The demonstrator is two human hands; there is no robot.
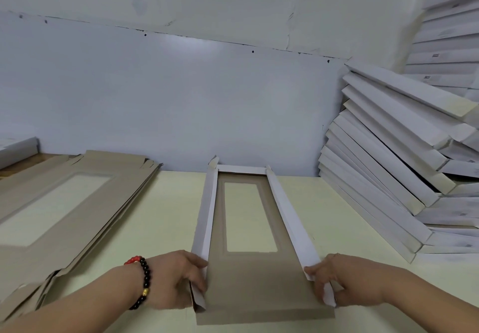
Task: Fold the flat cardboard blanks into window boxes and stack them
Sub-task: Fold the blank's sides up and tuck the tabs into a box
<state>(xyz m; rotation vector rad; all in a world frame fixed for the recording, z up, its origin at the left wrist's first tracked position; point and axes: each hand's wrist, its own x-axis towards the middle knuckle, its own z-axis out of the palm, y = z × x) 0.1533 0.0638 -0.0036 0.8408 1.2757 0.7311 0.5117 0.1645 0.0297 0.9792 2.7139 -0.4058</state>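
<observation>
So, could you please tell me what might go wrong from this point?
The near end flap still lies flat, so the side walls held by the left hand and right hand may spring open if released. The leaning stack of finished boxes on the right could slide onto the work area.

two hands, the left hand (173,278) and the right hand (344,281), hold one half-folded box (220,234) between their fingers; one pile of flat blanks (85,177) and one big stack of folded boxes (394,167) lie beyond the fingertips, too many to count.
</observation>
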